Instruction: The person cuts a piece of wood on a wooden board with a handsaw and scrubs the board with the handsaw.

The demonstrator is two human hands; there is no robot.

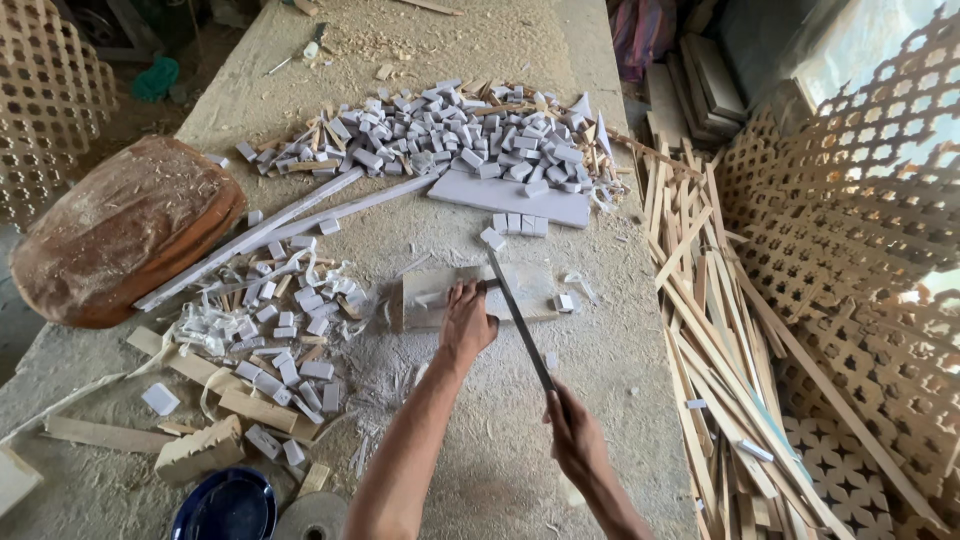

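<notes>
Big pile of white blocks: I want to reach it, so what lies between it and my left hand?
In the head view, a flat white board and a short row of small white blocks lie there.

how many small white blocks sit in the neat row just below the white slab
3 white blocks side by side in the row, against the near edge of the white slab; one more loose block lies just lower left.

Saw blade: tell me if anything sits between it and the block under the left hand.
Nothing visible does. The saw blade, gripped by the right hand, already meets the block just beside the left hand; only sawdust and small loose pieces lie nearby.
</notes>
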